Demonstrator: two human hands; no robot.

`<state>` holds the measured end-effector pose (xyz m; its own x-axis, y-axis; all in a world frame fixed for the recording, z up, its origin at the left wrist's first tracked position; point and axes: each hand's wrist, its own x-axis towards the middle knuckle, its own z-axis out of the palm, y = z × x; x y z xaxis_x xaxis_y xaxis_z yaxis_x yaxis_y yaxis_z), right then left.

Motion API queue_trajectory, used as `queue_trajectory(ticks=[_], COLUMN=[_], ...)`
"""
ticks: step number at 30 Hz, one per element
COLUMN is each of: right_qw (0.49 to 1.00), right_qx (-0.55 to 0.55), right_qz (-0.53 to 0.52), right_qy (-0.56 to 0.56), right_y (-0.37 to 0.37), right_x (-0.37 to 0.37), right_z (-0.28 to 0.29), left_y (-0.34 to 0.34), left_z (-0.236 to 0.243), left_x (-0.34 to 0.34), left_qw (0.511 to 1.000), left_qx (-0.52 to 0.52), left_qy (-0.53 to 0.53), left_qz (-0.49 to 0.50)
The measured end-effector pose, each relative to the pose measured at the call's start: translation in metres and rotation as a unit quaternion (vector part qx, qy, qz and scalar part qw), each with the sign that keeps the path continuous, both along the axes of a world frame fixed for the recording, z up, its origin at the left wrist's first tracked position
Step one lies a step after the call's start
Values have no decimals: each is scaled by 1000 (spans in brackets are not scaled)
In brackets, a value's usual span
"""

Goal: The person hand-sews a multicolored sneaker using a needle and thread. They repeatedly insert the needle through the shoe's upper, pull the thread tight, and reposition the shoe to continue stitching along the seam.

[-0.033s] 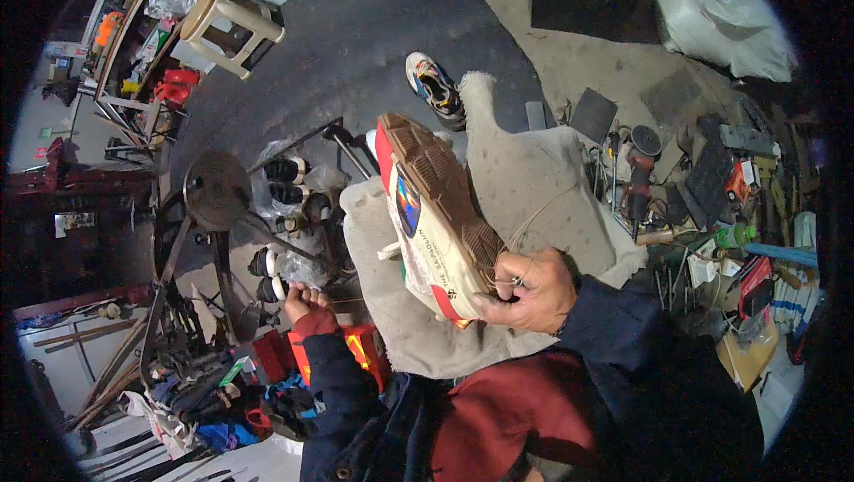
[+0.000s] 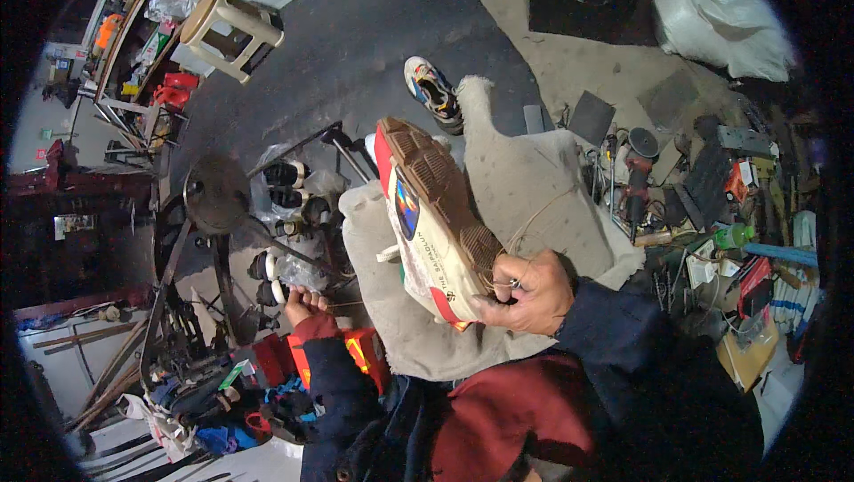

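The person wears a dark navy jacket (image 2: 636,375) with long, creased sleeves (image 2: 341,389); a maroon cuff (image 2: 318,325) shows between left sleeve and bare left hand (image 2: 306,306); a maroon top (image 2: 511,406) fills the jacket's open front; a round button (image 2: 343,474) sits at the left.

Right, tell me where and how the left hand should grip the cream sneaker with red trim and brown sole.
Likely by the far, red-trimmed end of the cream sneaker, with the left hand coming from the left. The right hand occupies the near end, while the far end is uncovered; the ridged sole faces up and right, leaving the cream side exposed leftward.
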<state>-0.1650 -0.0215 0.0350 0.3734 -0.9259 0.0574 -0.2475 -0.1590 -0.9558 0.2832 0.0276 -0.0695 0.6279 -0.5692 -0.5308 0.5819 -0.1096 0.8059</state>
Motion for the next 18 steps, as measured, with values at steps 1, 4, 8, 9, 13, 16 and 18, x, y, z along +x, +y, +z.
queue_trajectory(ticks=[1,4,8,9,13,16,18], right_qw=[1000,999,998,997,997,995,996], right_qx=[-6,-7,-39,-59,-11,-24,-16], right_qz=[2,23,4,-7,-25,-42,-36], right_qy=[-6,-29,-40,-39,-76,-89,-84], right_y=[1,3,4,3,-1,0,2], right_x=[-1,-5,-9,-11,-10,-10,-12], right_z=[0,-2,-5,-5,0,3,4], left_y=[7,24,42,44,59,59,51], left_z=[0,-5,0,7,57,98,112], left_x=[3,22,50,49,-11,-89,-137], left_qw=[1000,993,842,887,800,800,895], left_qx=[7,-17,-223,-117,249,78,-9], left_qy=[-11,43,240,49,-473,-519,-292], left_qz=[1,-110,-429,-443,-274,-291,-336])
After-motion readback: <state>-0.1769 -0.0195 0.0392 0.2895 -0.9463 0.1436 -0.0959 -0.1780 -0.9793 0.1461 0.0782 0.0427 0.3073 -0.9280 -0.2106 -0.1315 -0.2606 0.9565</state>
